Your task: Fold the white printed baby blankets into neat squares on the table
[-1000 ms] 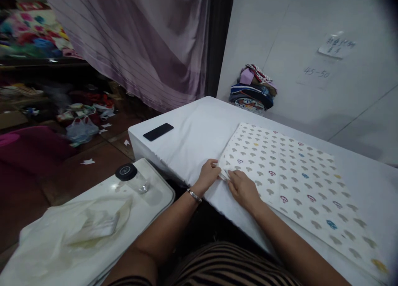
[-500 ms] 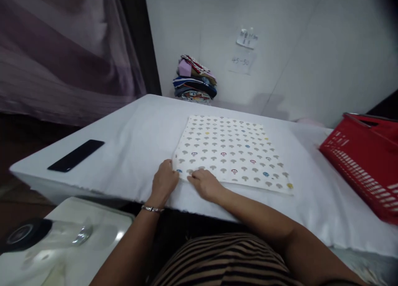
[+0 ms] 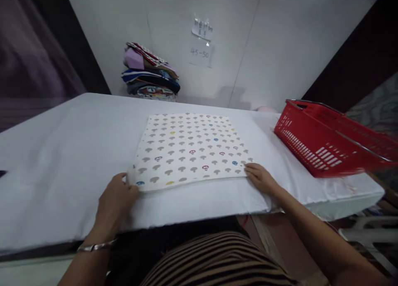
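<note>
A folded white cloth printed with small mushrooms, mostly grey with a few coloured ones, lies on the white-covered table. At its near left corner my left hand, a bracelet on the wrist, is closed with thumb and fingers pinching the fabric. My right hand grips the near right corner, its fingertips over the edge. Between the two hands the near edge is stretched out, slightly raised toward the left.
To the right a red plastic basket with metal handles rests on the table. Behind the table's far edge, a pile of folded fabrics stands by the wall. Paper notes hang there. A dark object's tip shows at the left edge.
My right hand has moved from near the left corner to the cloth's near right corner. My left hand still holds the left corner. The view has turned right, showing more of the basket.
</note>
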### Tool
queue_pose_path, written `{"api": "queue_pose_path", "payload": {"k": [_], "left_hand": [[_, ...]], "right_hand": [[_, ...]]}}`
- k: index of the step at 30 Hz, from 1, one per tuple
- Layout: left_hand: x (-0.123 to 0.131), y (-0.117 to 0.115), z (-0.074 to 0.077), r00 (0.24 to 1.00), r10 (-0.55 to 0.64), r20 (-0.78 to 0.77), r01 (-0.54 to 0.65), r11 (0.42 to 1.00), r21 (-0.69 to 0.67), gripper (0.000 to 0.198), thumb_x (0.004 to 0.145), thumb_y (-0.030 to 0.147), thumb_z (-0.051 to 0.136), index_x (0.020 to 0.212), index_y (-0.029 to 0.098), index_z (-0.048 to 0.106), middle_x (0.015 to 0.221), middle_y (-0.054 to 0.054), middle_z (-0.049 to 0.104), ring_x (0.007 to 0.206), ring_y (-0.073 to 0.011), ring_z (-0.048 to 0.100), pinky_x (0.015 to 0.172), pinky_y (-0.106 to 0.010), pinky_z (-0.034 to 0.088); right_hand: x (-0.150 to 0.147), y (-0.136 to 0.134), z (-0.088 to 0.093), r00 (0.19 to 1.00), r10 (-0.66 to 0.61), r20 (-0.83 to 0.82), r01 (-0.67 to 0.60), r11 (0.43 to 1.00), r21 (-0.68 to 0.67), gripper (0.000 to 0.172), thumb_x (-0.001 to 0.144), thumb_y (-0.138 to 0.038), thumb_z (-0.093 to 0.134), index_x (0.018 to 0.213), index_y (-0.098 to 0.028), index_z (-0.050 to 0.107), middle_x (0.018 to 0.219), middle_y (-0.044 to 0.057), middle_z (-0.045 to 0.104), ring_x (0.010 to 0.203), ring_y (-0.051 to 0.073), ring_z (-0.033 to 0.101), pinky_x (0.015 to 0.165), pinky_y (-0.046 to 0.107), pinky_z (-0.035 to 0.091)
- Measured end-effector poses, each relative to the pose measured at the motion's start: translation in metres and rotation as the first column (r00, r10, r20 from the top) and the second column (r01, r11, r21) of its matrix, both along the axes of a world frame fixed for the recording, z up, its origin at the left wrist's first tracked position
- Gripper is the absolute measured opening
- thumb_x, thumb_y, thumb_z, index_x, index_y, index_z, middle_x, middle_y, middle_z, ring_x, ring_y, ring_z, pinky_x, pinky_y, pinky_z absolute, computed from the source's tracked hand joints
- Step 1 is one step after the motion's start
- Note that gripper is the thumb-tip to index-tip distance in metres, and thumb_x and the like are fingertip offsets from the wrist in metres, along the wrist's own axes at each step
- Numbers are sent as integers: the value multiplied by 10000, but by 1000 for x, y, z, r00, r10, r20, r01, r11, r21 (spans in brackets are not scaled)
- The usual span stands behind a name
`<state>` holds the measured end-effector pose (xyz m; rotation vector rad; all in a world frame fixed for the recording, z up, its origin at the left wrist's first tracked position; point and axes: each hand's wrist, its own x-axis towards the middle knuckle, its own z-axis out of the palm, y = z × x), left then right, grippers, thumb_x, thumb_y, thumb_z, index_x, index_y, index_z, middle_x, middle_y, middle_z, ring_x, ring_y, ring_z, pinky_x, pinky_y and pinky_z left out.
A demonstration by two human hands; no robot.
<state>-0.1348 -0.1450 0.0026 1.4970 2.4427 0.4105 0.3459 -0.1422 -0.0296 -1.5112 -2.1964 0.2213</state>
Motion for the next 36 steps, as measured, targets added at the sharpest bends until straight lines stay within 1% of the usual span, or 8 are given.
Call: {"api": "queue_pose_path", "payload": {"k": [5,9,11,14,19,24,27,36], "left_hand": [[-1,2,1,1000,-1,10,2,999,-49,455,771,301,535,1210,210,453,1060,-91,642,978,-305,622,827,-429,509],[-2,4,-2,1000,-22,18,22,1000,-13,461,741,318,539,1186,223,465,995,-77,652,942,-334,623,794,-455,515],[-2,4,-3,1000,-17,12,17,1000,-7,478,729,318,546,1190,224,463,985,-59,653,943,-328,623,799,-447,516],[-3,3,-4,1000,11,0,-11,999,-38,502,741,318,559,1221,222,446,1017,-50,653,954,-300,621,807,-417,515],[0,-4,-2,990,-38,-139,47,997,63,444,772,277,551,1207,225,479,1078,-100,626,964,-330,601,743,-445,513],[42,9,2,864,-418,-281,489,829,270,367,799,133,461,1146,126,581,1184,-139,595,1111,-278,531,981,-417,422],[64,31,-8,694,-687,-215,720,662,211,339,856,205,455,1161,185,600,1310,-99,547,1235,-242,460,1074,-395,326],[62,61,-31,701,-710,-57,711,693,117,392,903,353,444,1272,259,535,1453,-78,423,1382,-259,294,1118,-477,205]], "right_hand": [[66,-9,-1,854,-475,-212,459,880,-122,370,822,-446,482,917,-171,711,1010,126,691,914,236,637,806,388,518],[49,7,6,786,-582,-206,467,779,-418,395,811,-486,478,796,-152,689,602,46,647,544,158,575,513,276,448],[33,17,12,835,-544,-83,465,778,-423,359,813,-466,498,766,-162,683,558,27,617,531,150,559,509,264,421],[12,27,20,877,-472,92,481,858,-178,270,812,-387,543,908,-184,692,838,69,686,746,190,621,641,292,467],[-29,40,19,998,-47,49,48,999,-8,279,864,-333,501,1054,-229,676,1169,84,623,1110,228,558,925,376,465],[-83,64,13,955,295,-21,-294,940,-174,328,914,-336,446,1175,-276,636,1306,40,572,1233,197,495,1023,396,412],[-98,85,10,935,347,70,-320,913,-252,407,929,-414,436,1295,-280,553,1447,41,435,1351,226,357,1092,444,316],[-93,114,-8,925,320,205,-264,929,-258,576,929,-588,328,1444,-331,343,1564,10,164,1435,281,108,1137,527,115]]}}
